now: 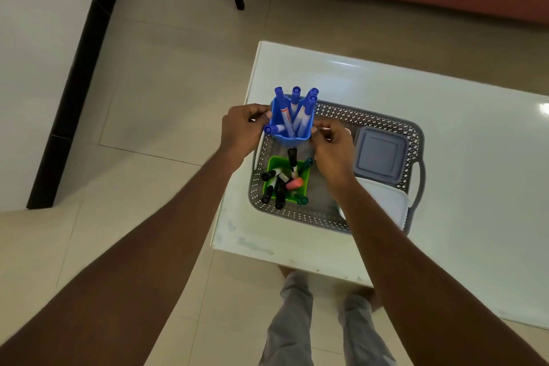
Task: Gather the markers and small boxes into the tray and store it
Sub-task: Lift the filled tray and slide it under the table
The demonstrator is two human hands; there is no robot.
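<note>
Counted: five blue markers (292, 116) in one blue cup (289, 135); one green cup (286, 180) of mixed markers, too tangled to number; two lidded boxes, grey (380, 154) and white (386, 202); one grey tray (371, 119); two hands, left (242, 128), right (334, 147).

1 head-worn camera looks steeply down, close over the table (445, 116) corner.

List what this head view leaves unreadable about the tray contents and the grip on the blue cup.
- White box: its near end is covered by the right forearm.
- Blue cup: whether its base touches the tray is hidden by the cup itself.
- Marker label print: too small to read.
- Right hand: fingers curl out of sight behind the cup rim.
- Grey-lidded box: contents hidden by its lid.
</note>
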